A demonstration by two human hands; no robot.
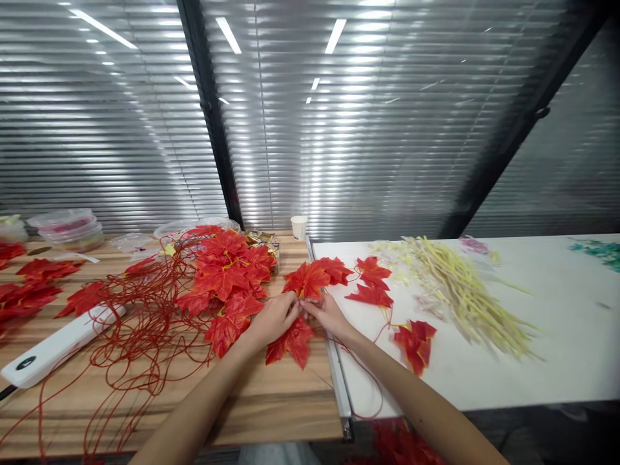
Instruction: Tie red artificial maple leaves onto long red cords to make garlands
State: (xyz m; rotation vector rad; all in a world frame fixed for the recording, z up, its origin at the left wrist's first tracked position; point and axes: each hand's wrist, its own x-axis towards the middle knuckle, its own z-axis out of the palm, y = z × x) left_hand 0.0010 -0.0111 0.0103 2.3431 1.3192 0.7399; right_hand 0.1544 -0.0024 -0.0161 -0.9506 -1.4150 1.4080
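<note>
My left hand (279, 314) and my right hand (331, 315) meet near the seam between two tables, with fingertips pinched together. They close on the stem end of a red artificial maple leaf (307, 279); the exact point of grip is hidden by the fingers. Below the hands lies another red leaf (294, 342). Thin red cord (371, 378) runs right from this spot, with leaves strung along it, one being a folded leaf (415, 345). Left of my left hand is a heap of red leaves (227, 271).
A large tangle of red cord (138, 329) covers the wooden table (281, 407), beside a white power strip (62, 345). Plastic tubs (70, 231) and a paper cup (299, 227) stand at the back. Yellow stems (465, 297) lie on the white table (571, 336).
</note>
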